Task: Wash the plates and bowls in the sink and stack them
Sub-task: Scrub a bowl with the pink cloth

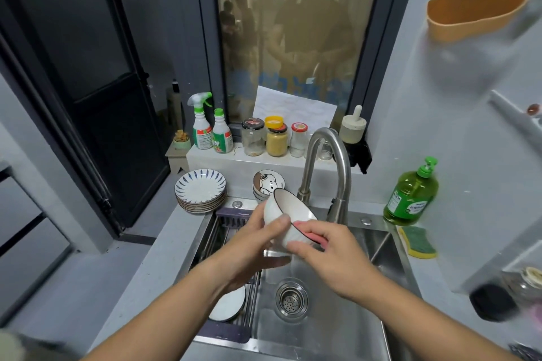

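Both forearms reach in over the sink [322, 328]. Left hand [258, 240] cups the bowl [289, 208] from outside, thumb curled across its wall. Right hand [331, 252] pinches a pink sponge [318, 239] against the rim. Bowl: white, ribbed outside, dark rim, tipped on edge, held above the basin.

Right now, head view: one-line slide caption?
Over the sink, the left hand holds a tilted white bowl while the right hand holds a pink sponge to its rim; plate stack behind.
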Demonstrator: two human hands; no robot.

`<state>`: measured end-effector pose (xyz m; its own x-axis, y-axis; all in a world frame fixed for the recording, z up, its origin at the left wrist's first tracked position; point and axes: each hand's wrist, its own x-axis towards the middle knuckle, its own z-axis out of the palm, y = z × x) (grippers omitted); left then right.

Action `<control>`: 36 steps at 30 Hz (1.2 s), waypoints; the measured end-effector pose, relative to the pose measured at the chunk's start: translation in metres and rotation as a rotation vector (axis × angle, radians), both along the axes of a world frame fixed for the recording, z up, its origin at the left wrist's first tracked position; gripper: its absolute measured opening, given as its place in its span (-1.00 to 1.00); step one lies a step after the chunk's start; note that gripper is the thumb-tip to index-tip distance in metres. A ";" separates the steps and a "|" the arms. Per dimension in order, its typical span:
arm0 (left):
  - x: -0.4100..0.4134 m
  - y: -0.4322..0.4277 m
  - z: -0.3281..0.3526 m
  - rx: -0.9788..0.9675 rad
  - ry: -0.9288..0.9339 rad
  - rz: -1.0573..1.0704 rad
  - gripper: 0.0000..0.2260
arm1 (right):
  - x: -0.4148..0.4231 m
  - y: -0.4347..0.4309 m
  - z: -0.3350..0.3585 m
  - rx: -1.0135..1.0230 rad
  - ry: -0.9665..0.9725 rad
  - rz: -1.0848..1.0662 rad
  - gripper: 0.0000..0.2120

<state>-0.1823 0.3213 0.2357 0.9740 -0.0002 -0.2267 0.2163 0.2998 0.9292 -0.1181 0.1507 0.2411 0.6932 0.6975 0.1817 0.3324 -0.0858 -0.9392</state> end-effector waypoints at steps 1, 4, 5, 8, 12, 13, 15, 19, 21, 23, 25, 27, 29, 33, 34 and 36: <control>0.001 -0.004 -0.005 -0.080 -0.045 0.021 -0.26 | -0.001 0.002 0.003 0.022 0.056 0.009 -0.83; 0.001 -0.007 -0.005 -0.197 -0.103 0.094 -0.10 | -0.006 0.005 0.009 0.006 -0.045 0.014 -0.85; 0.002 -0.006 -0.002 -0.210 -0.073 0.085 -0.10 | -0.004 0.003 0.009 -0.051 -0.178 0.002 -0.83; 0.003 0.001 0.006 -0.321 0.044 -0.060 -0.13 | 0.009 -0.008 0.010 -0.126 -0.538 0.027 -0.71; 0.004 0.006 0.010 -0.418 0.182 -0.235 0.02 | 0.015 -0.013 0.008 -0.111 -0.591 0.062 -0.66; 0.003 0.005 0.011 -0.430 0.171 -0.261 0.05 | 0.011 -0.012 0.007 -0.098 -0.571 0.055 -0.68; 0.002 0.004 0.011 -0.497 0.085 -0.281 0.03 | 0.001 -0.006 0.002 -0.108 -0.545 0.045 -0.69; -0.001 0.000 0.004 -0.448 -0.065 -0.299 -0.21 | -0.013 0.003 -0.006 -0.062 -0.501 -0.033 -0.79; 0.001 0.000 0.005 -0.441 -0.055 -0.283 -0.17 | -0.015 0.003 -0.005 -0.038 -0.489 -0.040 -0.78; 0.007 0.002 0.010 -0.462 -0.006 -0.256 -0.10 | -0.011 0.000 0.000 -0.038 -0.560 0.003 -0.71; 0.011 0.006 0.012 -0.496 0.058 -0.308 -0.03 | 0.000 -0.006 0.005 -0.055 -0.704 0.075 -0.67; 0.013 0.008 0.012 -0.475 0.121 -0.375 0.02 | 0.015 -0.009 0.011 -0.060 -0.758 0.114 -0.67; 0.014 0.010 0.012 -0.432 0.165 -0.405 0.05 | 0.021 -0.010 0.011 -0.028 -0.752 0.083 -0.66; 0.017 0.006 0.011 -0.488 0.094 -0.343 0.07 | 0.011 -0.005 0.001 0.053 -0.714 -0.057 -0.65; 0.017 0.003 0.010 -0.537 0.044 -0.303 0.03 | 0.009 -0.005 -0.001 0.058 -0.695 -0.095 -0.64; 0.016 -0.002 0.007 -0.538 -0.051 -0.170 -0.08 | 0.007 -0.003 -0.001 0.043 -0.619 -0.185 -0.62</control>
<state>-0.1666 0.3190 0.2427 0.9599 -0.2605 -0.1037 0.2617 0.6992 0.6654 -0.1109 0.1477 0.2397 0.5590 0.5601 0.6114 0.7971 -0.1600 -0.5822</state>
